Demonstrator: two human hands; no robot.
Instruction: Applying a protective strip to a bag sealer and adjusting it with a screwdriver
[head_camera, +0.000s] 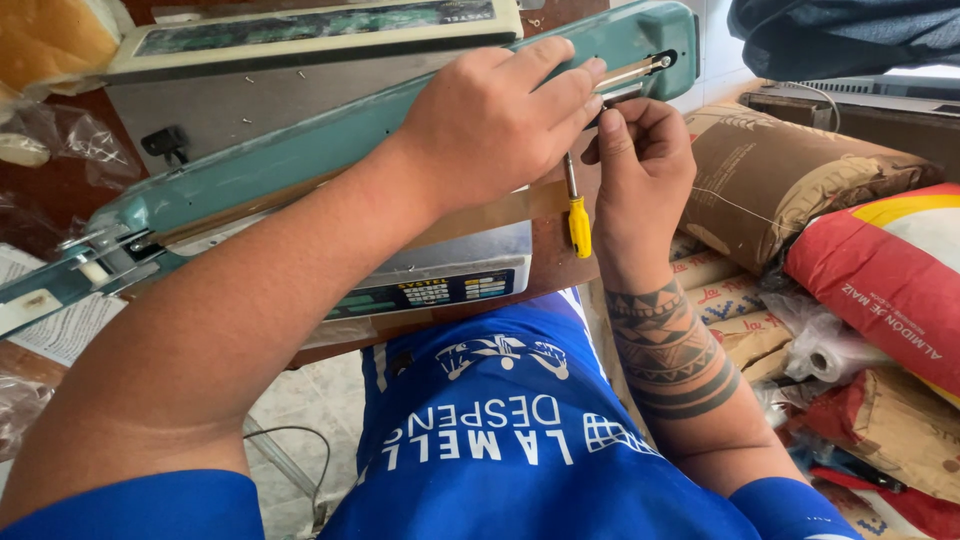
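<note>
A green bar-type heat sealer (300, 150) lies tilted across a wooden table, its arm end at the upper right. My left hand (500, 120) grips that arm end from above, fingers curled over it. My right hand (640, 170) is closed around a small screwdriver with a yellow handle (579, 225); the handle hangs down and the metal shaft points up under the sealer's arm tip. The screwdriver's tip is hidden behind my left fingers. My right forearm bears dark band tattoos.
A digital weighing scale (440, 285) sits under the sealer at the table edge. Brown paper sacks (790, 170) and a red and white sack (890, 280) are piled at the right. Clear plastic bags (60, 140) lie at the left. A cable (300, 450) runs over the tiled floor.
</note>
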